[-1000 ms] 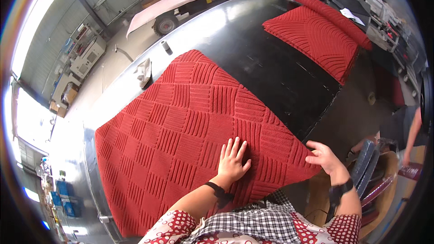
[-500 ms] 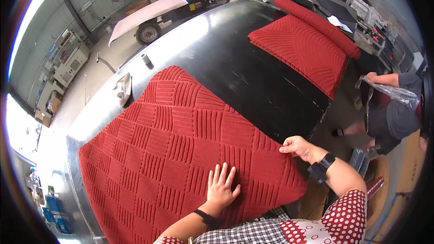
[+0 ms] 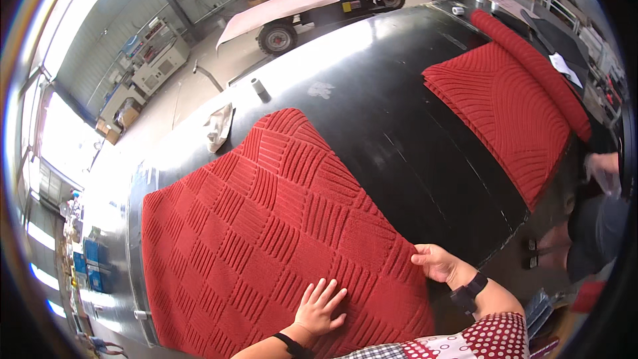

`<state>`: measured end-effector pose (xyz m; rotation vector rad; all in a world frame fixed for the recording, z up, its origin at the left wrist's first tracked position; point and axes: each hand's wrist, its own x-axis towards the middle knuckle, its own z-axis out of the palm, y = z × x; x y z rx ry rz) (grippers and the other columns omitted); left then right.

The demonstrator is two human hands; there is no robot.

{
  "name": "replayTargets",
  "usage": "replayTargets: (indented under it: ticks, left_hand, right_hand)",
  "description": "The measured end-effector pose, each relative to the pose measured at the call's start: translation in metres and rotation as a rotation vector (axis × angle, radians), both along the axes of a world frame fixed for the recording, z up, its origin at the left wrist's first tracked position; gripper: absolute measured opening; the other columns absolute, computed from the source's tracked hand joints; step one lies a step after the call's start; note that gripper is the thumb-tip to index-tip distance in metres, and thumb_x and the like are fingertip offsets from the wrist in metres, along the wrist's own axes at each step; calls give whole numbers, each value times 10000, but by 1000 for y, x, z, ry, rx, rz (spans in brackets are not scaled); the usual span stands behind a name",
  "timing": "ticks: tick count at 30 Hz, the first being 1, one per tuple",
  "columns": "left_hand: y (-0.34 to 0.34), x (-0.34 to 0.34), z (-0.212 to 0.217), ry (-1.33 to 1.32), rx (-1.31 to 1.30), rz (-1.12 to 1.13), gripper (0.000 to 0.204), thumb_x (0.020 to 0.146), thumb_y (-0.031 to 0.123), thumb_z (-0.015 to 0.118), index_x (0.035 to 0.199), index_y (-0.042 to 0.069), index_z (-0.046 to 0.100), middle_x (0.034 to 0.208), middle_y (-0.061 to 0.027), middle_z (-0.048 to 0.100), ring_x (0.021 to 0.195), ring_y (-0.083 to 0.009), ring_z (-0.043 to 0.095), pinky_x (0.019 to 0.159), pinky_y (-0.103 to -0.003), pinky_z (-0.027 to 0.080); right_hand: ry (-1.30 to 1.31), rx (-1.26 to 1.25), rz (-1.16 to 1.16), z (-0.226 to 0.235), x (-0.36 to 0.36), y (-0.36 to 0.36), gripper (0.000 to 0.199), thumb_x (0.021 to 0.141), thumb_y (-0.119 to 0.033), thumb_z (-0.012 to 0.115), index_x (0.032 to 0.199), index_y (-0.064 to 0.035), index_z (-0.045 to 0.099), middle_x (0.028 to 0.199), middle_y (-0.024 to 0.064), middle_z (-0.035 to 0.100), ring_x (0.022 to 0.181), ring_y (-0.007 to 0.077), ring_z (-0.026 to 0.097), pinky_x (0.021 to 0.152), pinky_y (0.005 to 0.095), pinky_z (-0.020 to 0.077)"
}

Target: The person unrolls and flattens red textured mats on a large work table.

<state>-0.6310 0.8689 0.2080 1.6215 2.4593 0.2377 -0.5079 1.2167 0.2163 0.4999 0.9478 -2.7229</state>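
While a wide, glossy black worktop (image 3: pixel 399 126) curves across the view, a large red mat (image 3: pixel 266 239) lies flat on its near left part. Its pile is thick and carpet-like, pressed into a checkerboard of ribbed squares whose grooves alternate in direction, and its far edge bulges outward in a rounded hump.

At the mat's near edge, the left hand (image 3: pixel 319 306) rests palm down on the pile, fingers spread and gripping nothing. A dark band circles that wrist. To its right, the right hand (image 3: pixel 438 262) pinches the mat's right edge between thumb and fingers, close to the near corner; this wrist wears a dark watch (image 3: pixel 470 290) above a red sleeve with white dots.

Well apart, on the far right of the worktop, lies a second red mat (image 3: pixel 505 113), this one ribbed in sweeping curved lines, with a rolled red mat (image 3: pixel 531 60) lying along its far side. Near the hump sits a crumpled pale cloth (image 3: pixel 218 126), and beyond it a small cylinder (image 3: pixel 256 85) stands upright. Another person's hand (image 3: pixel 601 163) shows at the right rim.
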Motion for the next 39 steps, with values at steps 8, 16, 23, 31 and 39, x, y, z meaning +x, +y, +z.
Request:
replayTargets:
  ticks: [8,16,23,31,39]
  left_hand:
    - [3,-1,1,-7,-10,21,707,767,547,674,1400,261,542,1503,-101,431,1404,-351,364,1149,-537,266]
    - [1,-3,0,-58,-19,39,708,806,560,629,1447,294,488,1536,-69,406,1422,-315,349,1165,-517,230]
    - [-5,-4,6,-77,-27,49,705,824,569,607,1460,295,472,1542,-67,402,1415,-306,361,1165,-502,238]
    - [2,6,16,-134,81,29,700,823,453,647,1454,195,489,1566,-117,359,1463,-346,282,1176,-544,214]
    - [-1,0,15,-135,62,48,698,827,460,638,1452,185,491,1569,-119,357,1466,-348,275,1178,-544,205]
  right_hand:
    - [31,-96,-133,-19,-107,28,524,870,-326,741,1245,21,624,1276,124,650,1206,253,590,1088,428,406]
    - [-188,32,-149,-3,-216,64,511,819,-283,792,1207,10,635,1265,141,651,1175,283,593,1062,442,415]
    - [-72,379,-245,12,-277,64,560,765,-274,842,1181,42,642,1238,175,654,1163,271,587,1079,418,380]
    - [-225,624,-224,8,-354,90,592,713,-207,887,1165,88,644,1291,206,615,1106,287,625,1012,379,447]
    - [-409,1821,-363,-6,-353,50,630,740,-317,840,1172,-69,454,1156,201,623,1090,368,626,907,452,532]
